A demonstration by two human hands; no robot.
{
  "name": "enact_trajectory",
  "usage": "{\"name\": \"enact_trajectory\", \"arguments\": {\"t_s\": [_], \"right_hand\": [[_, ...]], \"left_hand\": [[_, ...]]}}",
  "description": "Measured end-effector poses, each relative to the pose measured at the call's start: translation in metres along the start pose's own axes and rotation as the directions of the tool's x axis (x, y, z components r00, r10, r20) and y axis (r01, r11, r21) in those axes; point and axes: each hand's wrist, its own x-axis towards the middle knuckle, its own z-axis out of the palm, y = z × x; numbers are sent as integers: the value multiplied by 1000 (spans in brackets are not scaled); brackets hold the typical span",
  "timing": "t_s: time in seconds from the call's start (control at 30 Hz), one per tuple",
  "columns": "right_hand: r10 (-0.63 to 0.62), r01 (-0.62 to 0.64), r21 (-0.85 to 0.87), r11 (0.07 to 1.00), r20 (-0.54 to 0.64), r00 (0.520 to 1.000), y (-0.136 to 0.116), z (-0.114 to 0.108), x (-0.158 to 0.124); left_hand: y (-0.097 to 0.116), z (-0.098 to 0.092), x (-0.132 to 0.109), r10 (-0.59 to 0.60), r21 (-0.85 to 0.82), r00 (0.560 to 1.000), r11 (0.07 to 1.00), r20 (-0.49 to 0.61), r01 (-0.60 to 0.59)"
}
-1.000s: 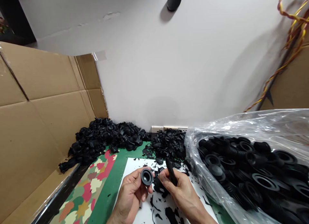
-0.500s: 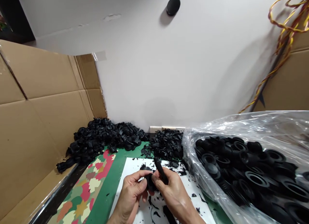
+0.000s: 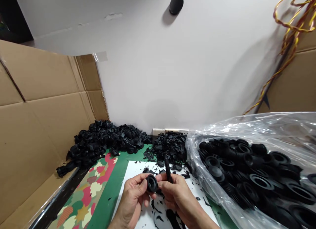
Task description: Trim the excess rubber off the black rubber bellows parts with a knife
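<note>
Between thumb and fingers, my left hand pinches a black rubber bellows boot, its round opening turned up towards me. My right hand is closed around a slim black tool like a pen or knife handle, which points up and away; its working tip is hidden. The right thumb and fingertip are close to the boot's right rim; I cannot tell whether they touch it. Under both hands lies a white board strewn with black rubber scraps, and a dark strip-like piece rests below the right hand.
A clear plastic bag at right holds several black rubber boots. Ribbed black pieces are heaped at the back left, beside a pile of trimmings. Cardboard walls the left side. Yellow-brown twisted wires hang at upper right.
The boot has been turned so that its round opening faces up. My right hand has shifted slightly right, and the tool now stands more upright, away from the boot.
</note>
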Motion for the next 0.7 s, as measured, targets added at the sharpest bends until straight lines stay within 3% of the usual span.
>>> {"name": "enact_trajectory", "arguments": {"t_s": [0.3,0.7], "right_hand": [[-177,162,-193,968,-67,982,-1,7,-7],[-56,55,14,998,35,998,-19,3,-19]], "left_hand": [[-2,-3,1,-7,-19,1000,1000,15,7],[2,-1,2,-55,-49,997,997,53,58]]}}
